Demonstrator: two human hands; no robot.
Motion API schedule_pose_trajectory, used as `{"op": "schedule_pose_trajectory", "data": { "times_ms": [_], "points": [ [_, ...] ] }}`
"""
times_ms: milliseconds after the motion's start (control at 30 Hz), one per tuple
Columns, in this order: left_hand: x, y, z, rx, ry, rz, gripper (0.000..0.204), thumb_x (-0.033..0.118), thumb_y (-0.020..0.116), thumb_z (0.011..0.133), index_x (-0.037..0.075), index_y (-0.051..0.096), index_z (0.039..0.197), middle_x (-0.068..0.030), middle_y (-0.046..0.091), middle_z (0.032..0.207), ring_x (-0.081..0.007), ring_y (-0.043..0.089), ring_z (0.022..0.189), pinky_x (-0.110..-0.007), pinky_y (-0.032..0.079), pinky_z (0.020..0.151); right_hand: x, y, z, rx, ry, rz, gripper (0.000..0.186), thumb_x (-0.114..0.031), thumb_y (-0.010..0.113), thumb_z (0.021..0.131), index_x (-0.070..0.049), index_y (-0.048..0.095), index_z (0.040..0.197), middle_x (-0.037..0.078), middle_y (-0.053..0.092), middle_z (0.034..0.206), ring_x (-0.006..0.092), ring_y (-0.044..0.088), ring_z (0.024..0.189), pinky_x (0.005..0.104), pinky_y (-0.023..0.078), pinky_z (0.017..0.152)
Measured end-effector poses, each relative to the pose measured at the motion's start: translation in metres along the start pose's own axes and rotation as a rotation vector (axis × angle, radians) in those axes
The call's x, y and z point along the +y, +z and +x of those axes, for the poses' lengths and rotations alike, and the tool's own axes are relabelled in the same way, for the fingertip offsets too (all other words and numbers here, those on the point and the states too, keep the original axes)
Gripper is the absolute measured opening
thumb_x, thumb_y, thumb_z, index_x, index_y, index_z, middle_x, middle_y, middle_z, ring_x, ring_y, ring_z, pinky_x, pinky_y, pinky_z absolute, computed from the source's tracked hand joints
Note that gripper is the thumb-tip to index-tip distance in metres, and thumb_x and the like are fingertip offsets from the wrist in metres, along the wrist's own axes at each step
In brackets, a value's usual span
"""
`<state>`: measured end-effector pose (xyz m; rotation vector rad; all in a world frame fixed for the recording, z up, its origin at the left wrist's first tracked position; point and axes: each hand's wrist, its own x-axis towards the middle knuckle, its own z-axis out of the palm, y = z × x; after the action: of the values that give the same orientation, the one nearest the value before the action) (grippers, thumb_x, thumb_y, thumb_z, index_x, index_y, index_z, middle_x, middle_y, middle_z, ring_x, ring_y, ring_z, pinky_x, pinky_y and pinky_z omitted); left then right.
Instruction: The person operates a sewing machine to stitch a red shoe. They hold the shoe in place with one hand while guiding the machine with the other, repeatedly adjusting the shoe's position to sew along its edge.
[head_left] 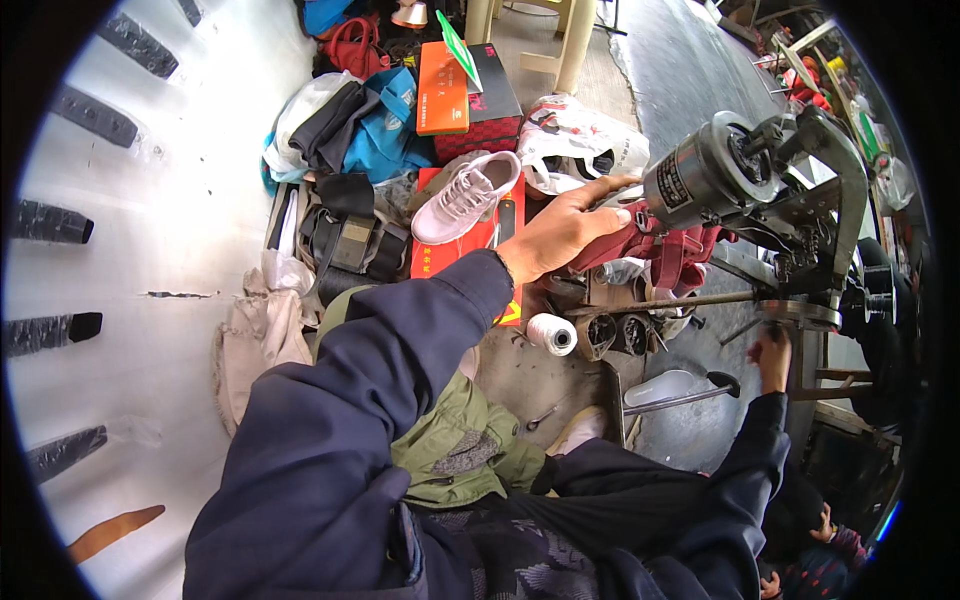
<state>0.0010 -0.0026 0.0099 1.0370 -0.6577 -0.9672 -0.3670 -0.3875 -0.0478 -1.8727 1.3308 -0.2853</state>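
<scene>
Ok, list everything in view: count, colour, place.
Machine: one, grey, right
Strapped item: at least one, dark red, beside machine
Thread spool: one, white, floor centre
Sneaker: one, pale pink, upper centre
Flat box: one, orange, top centre
Bags: several, white, blue and red, top
Garment: one, green, lower centre
Panel: one, white, left
Clutter: uncountable, mixed colours, right edge
Other person: one, dark clothes, lower right
Left hand: one, navy-sleeved, at strapped item
Right hand: one, navy-sleeved, under machine

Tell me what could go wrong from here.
The left hand and right hand are close to the metal machine, so either might get pinched if its parts move. The dark red fabric beside it could snag. The thread spool seems to lie on its side and might roll away.
</scene>
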Motion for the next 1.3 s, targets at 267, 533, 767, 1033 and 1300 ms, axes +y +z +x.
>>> {"op": "schedule_pose_trajectory", "data": {
  "times_ms": [267, 533, 767, 1033, 1300],
  "points": [
    [-0.002, 0.000, -0.003, 0.006, -0.006, 0.008, 0.053, 0.017, 0.059, 0.094, 0.007, 0.051, 0.145, -0.0057, 0.058, 0.135, -0.0131, 0.055, 0.119, -0.028, 0.042, 0.105, -0.094, -0.038, -0.051, 0.195, -0.402, 0.012, 0.021, -0.024, 0.063, 0.098, -0.005, 0.065, 0.092, 0.001, 0.059, 0.064, 0.0094, 0.054, 0.054, 0.0254, 0.043, 0.051],
    [-0.007, 0.000, -0.003, -0.003, -0.012, -0.046, 0.054, 0.017, 0.060, 0.094, 0.007, 0.051, 0.146, -0.0055, 0.058, 0.135, -0.0136, 0.054, 0.121, -0.028, 0.041, 0.107, 0.001, -0.036, 0.014, 0.401, -0.221, 0.106, 0.006, -0.011, 0.060, 0.096, -0.005, 0.061, 0.095, 0.003, 0.057, 0.068, 0.0121, 0.052, 0.056, 0.0271, 0.041, 0.050],
    [-0.008, 0.000, -0.004, -0.012, 0.010, -0.022, 0.061, 0.024, 0.065, 0.096, 0.005, 0.044, 0.150, -0.0049, 0.058, 0.135, -0.0119, 0.055, 0.120, -0.028, 0.041, 0.106, -0.075, 0.013, -0.056, -0.102, -0.178, 0.016, 0.022, -0.024, 0.063, 0.098, -0.003, 0.059, 0.096, 0.004, 0.061, 0.066, 0.0140, 0.061, 0.054, 0.0262, 0.045, 0.049],
    [-0.012, 0.003, -0.008, 0.000, 0.066, -0.014, 0.063, 0.025, 0.066, 0.096, 0.006, 0.042, 0.151, -0.0045, 0.059, 0.131, -0.0132, 0.055, 0.118, -0.030, 0.043, 0.105, -0.025, -0.080, 0.013, 0.473, -0.317, -0.033, 0.009, -0.014, 0.061, 0.096, -0.007, 0.065, 0.098, 0.000, 0.056, 0.071, 0.0102, 0.049, 0.059, 0.0266, 0.041, 0.052],
    [-0.018, 0.001, -0.007, -0.007, 0.072, 0.012, 0.062, 0.024, 0.065, 0.097, 0.007, 0.042, 0.152, -0.0055, 0.058, 0.136, -0.0138, 0.054, 0.121, -0.029, 0.042, 0.106, -0.036, 0.022, -0.028, -0.207, -0.053, 0.023, 0.021, -0.024, 0.063, 0.098, -0.004, 0.057, 0.096, 0.004, 0.060, 0.065, 0.0133, 0.060, 0.051, 0.0272, 0.045, 0.046]
  ]
}}
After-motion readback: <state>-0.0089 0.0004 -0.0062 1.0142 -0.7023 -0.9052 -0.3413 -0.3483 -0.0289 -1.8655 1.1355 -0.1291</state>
